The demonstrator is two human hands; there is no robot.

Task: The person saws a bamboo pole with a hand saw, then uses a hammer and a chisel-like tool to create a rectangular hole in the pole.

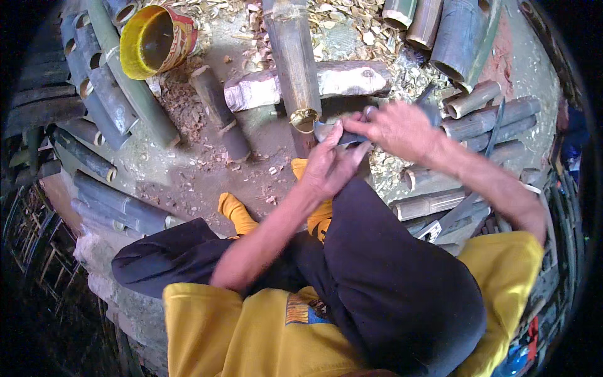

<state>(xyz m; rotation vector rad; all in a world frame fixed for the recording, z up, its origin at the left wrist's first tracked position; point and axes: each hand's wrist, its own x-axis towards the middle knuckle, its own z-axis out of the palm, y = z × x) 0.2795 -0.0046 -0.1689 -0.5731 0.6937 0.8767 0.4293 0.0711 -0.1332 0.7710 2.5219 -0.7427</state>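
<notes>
Below the bamboo pole (293, 60), both the left hand (331, 164) and right hand (394, 129) grip a dark blade (331, 134).

Outdoor bamboo workshop: cut bamboo culms (113, 94), wood chips (339, 25).

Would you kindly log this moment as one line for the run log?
left hand: on blade | right hand: grips blade handle end | bamboo pole: propped on wooden block | yellow can: on its side

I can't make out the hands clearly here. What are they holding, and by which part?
Both the left hand and right hand grip a dark blade-like tool at the near cut end of the bamboo pole; the exact grip points are hidden.
</notes>
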